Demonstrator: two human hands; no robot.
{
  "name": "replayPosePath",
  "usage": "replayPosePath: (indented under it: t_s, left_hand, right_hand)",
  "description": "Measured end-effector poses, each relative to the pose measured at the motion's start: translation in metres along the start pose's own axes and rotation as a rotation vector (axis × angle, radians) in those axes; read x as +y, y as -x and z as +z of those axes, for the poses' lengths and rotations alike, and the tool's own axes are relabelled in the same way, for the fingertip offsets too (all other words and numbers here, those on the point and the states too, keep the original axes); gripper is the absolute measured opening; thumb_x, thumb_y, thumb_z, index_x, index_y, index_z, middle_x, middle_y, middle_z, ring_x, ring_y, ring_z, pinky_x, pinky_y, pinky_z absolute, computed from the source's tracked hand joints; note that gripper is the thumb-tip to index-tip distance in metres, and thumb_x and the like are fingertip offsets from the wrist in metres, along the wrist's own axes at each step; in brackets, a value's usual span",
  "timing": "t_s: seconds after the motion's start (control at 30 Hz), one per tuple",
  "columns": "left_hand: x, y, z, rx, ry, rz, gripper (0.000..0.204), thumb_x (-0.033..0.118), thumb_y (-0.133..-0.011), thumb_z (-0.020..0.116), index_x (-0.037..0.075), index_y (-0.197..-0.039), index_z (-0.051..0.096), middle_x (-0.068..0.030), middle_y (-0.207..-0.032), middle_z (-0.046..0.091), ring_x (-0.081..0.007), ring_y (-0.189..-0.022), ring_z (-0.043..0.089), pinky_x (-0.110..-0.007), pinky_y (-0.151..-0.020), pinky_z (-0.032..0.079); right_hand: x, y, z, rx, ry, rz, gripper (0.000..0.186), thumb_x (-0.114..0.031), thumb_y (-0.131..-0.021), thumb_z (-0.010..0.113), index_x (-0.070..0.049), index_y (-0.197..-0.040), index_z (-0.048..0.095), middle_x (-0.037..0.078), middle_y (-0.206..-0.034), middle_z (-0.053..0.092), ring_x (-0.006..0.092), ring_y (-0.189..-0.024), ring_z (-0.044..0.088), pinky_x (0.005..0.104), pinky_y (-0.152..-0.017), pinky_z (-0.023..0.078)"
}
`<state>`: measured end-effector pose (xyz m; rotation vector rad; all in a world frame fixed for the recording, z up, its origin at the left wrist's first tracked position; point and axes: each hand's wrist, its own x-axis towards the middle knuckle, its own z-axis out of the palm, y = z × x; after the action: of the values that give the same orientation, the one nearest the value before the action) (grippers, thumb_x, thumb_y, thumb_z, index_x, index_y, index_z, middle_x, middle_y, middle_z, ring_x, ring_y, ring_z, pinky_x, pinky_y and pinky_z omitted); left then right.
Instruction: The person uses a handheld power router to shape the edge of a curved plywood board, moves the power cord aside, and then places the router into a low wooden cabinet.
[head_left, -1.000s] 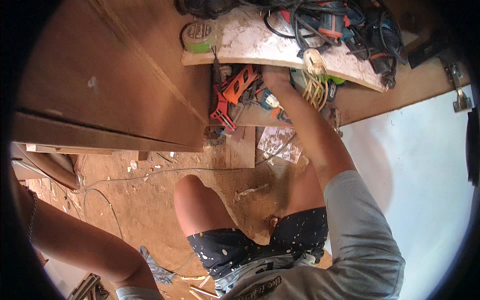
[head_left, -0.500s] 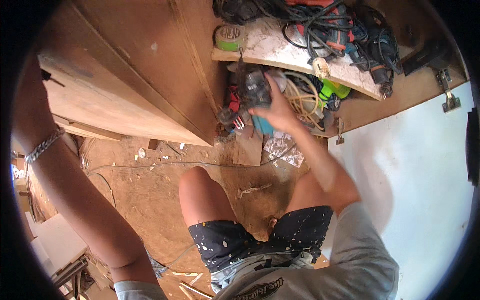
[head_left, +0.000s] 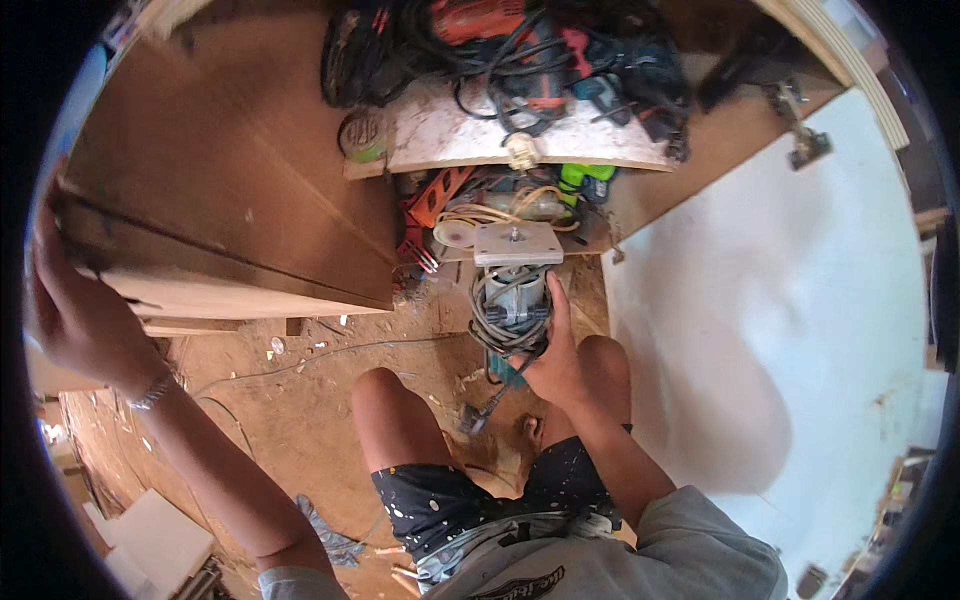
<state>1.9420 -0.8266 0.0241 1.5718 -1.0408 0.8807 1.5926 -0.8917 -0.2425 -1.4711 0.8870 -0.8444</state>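
Right hand holds the cord-wrapped power tool — fingers against its right side.

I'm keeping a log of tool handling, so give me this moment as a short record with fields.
Right hand: gripping a power tool with a pale base plate, a dark cord wound around it
Left hand: beside the brown cabinet; contact unclear
Shelf: corded tools; tape measure at left end
Below shelf: orange piece; bright green item
Right side: white panel
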Motion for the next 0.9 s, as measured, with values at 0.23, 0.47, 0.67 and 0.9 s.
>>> replayPosePath:
  t_s: [0.23, 0.47, 0.67, 0.9]
  left_hand:
    - [0.027, -0.002, -0.003, -0.263, 0.159, -0.295, 0.037, 0.016, -0.108, 0.044, -0.009, -0.131, 0.061, -0.0156, -0.132, 0.066, -0.0232, -0.122, 0.061, -0.036, -0.108, 0.046]
    - [0.126, -0.044, -0.044, -0.612, 0.159, -0.559, 0.041, 0.027, -0.107, 0.044, -0.002, -0.129, 0.064, -0.0138, -0.130, 0.066, -0.0251, -0.122, 0.059, -0.039, -0.109, 0.042]
    - [0.376, 0.006, -0.059, -1.204, 0.967, -0.507, 0.023, 0.007, -0.096, 0.056, 0.002, -0.116, 0.068, -0.0111, -0.120, 0.069, -0.0248, -0.112, 0.062, -0.038, -0.103, 0.045]
    - [0.556, 0.034, -0.105, -1.535, 1.164, 0.539, 0.033, 0.028, -0.098, 0.060, 0.007, -0.124, 0.063, -0.0162, -0.119, 0.069, -0.0346, -0.111, 0.064, -0.045, -0.101, 0.045]
  right_hand:
    - [-0.141, 0.093, -0.046, 0.077, -0.066, 0.109, 0.121, 0.000, -0.073, 0.086, -0.010, -0.160, 0.003, 0.018, -0.155, 0.034, 0.0263, -0.142, 0.039, 0.0404, -0.118, 0.034]
    - [-0.350, 0.233, -0.098, 0.173, -0.467, 0.382, 0.114, -0.001, -0.076, 0.084, -0.009, -0.161, 0.009, 0.011, -0.161, 0.025, 0.0228, -0.145, 0.031, 0.0387, -0.121, 0.027]
    - [-0.430, 0.420, -0.132, 0.406, -0.939, 0.295, 0.100, -0.010, -0.061, 0.090, 0.001, -0.148, 0.041, 0.017, -0.142, 0.053, 0.0339, -0.130, 0.052, 0.0486, -0.109, 0.044]
    - [-0.491, 0.559, -0.095, 1.162, -0.712, 0.092, 0.107, -0.070, -0.069, 0.068, -0.002, -0.147, 0.042, 0.015, -0.139, 0.056, 0.0331, -0.124, 0.056, 0.0486, -0.105, 0.046]
